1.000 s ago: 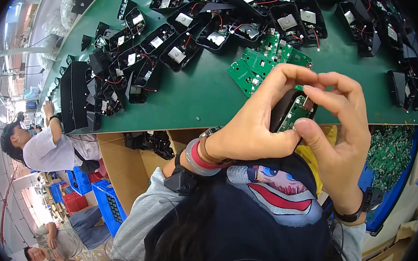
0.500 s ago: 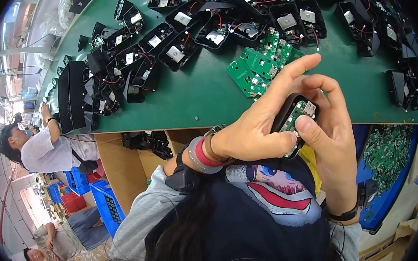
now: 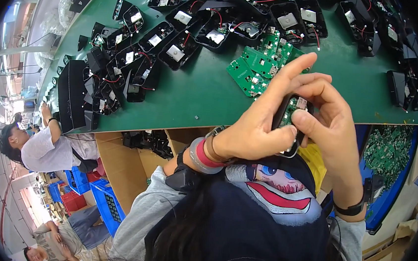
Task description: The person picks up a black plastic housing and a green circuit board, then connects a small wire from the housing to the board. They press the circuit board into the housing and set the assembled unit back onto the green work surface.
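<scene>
left hand (image 3: 253,134): curled around a small black housing (image 3: 289,125), thumb and lower fingers clamped on its left side, index finger stretched straight out past its top edge toward the bench.
right hand (image 3: 331,126): closed on the same housing from the right, thumb pressed flat on the open face, fingers wrapped behind.
black housing: held between both hands above the lap, just in front of the bench edge, clear of the green bench top (image 3: 212,93); open face turned up.
inside the housing: a green circuit board (image 3: 290,113) with a pale part near its top; whether seated fully, cannot tell, thumb covers much of it.
wrists: grey and red band plus a dark watch on the left wrist (image 3: 199,154); thin black band on the right wrist (image 3: 348,210).
loose green boards (image 3: 256,67): small heap on the bench, just beyond the outstretched index finger, not touched.
open black housings (image 3: 177,43): rows across the bench with red wires and white pads showing, well apart from the hands.
blue bin of boards (image 3: 390,156): below the bench on the right, near the right forearm.
cardboard box (image 3: 127,158): under the bench to the left.
another person (image 3: 43,146): in a white shirt, farther along the bench on the left.
</scene>
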### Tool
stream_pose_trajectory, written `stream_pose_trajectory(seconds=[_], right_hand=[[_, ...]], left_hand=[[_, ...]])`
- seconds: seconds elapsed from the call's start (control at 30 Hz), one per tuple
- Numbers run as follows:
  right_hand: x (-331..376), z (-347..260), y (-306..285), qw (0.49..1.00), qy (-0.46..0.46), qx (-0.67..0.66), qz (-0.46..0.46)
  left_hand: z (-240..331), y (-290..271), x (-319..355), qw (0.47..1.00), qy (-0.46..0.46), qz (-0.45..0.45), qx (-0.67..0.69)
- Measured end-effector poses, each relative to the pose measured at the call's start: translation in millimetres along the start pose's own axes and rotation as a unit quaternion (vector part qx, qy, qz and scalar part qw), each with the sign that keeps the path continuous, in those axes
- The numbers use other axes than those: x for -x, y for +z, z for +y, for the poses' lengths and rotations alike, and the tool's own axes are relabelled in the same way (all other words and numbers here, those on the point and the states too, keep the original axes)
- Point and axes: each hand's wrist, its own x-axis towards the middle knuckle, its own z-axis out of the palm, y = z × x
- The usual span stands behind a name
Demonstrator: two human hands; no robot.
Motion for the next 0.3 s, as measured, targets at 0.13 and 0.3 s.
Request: stream_pose_trajectory(seconds=[0.13, 0.3], right_hand=[[-0.6, 12.7, 13.3, 0.993, -0.098, 0.046, 0.048], [22.1, 13.1, 22.7, 0.992, -0.043, -0.082, 0.088]], left_hand=[[4.1, -0.7, -3.1, 0.999, 0.023, 0.018, 0.034], [1.2, -3.3, -3.9, 0.986, 0.076, 0.056, 0.138]])
